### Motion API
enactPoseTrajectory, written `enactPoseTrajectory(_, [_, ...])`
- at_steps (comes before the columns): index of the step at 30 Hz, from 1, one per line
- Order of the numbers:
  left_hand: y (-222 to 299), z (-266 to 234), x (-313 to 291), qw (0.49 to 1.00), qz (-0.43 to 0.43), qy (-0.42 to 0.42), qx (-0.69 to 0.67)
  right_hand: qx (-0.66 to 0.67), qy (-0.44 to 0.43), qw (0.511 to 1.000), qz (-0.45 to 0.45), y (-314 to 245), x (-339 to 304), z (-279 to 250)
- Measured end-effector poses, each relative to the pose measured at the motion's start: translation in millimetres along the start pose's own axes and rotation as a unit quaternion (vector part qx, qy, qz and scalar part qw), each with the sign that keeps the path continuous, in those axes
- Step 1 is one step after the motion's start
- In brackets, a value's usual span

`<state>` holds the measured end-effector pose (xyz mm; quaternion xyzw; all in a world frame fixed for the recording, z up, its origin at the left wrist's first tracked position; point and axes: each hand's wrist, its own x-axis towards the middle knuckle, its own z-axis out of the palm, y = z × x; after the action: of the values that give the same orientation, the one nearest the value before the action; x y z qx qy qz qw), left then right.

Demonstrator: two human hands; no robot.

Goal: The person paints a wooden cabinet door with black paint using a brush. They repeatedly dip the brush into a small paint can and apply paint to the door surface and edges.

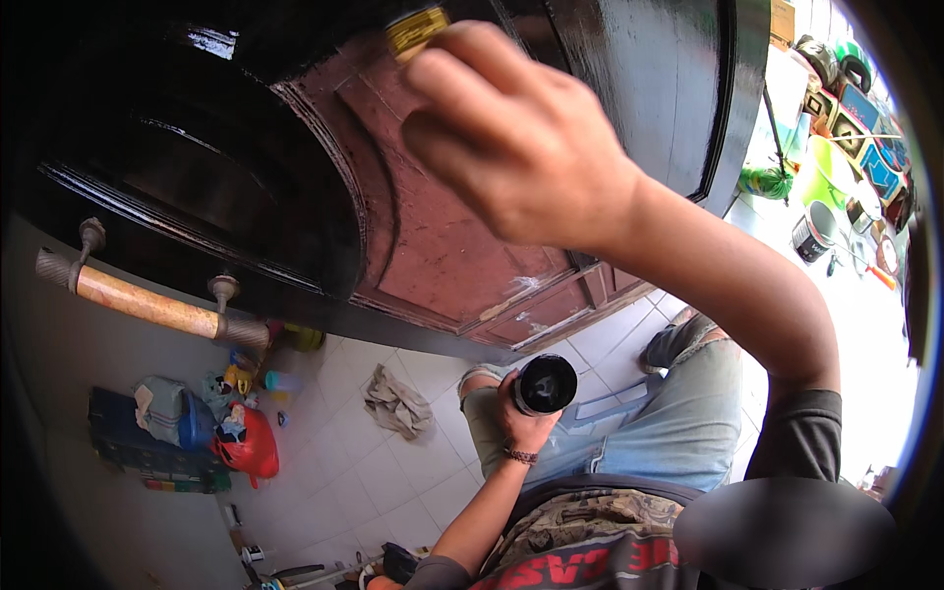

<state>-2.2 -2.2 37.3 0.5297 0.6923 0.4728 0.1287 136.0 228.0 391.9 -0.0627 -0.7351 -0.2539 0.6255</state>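
Note:
My right hand (pixel 531 128), a little blurred, is raised to a panelled wooden door (pixel 462 241). Its fingers close on a paintbrush with a gold-coloured ferrule (pixel 417 31); the bristles merge with the dark surface. Glossy black covers the door's upper and left parts, while the lower panel is bare reddish brown with scuffed, pale patches. Low in front of me, at my knee, my left hand (pixel 528 421) is wrapped round a round can of black paint (pixel 545 384), its open top facing up.
A long door handle (pixel 147 303) juts out at the left. On the tiled floor lie a crumpled cloth (pixel 397 402) and a red bag (pixel 248 444) beside a dark box (pixel 123 433). Cans, a lime-green container (pixel 822 175) and helmets crowd the far right.

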Motion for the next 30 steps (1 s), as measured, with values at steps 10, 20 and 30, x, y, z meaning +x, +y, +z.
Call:
enactPoseTrajectory(10, [0,-2,-1,1.000,0.002,-0.006,0.009,0.017,-0.039,0.999,0.004,-5,14,-11])
enactPoseTrajectory(20, [0,-2,0,1.000,-0.004,-0.025,0.003,-0.016,-0.007,1.000,-0.019,-17,16,-4])
enactPoseTrajectory(30, [-6,-1,-4,0.999,-0.017,-0.037,0.007,-0.010,0.012,1.000,-0.016,-17,9,-8])
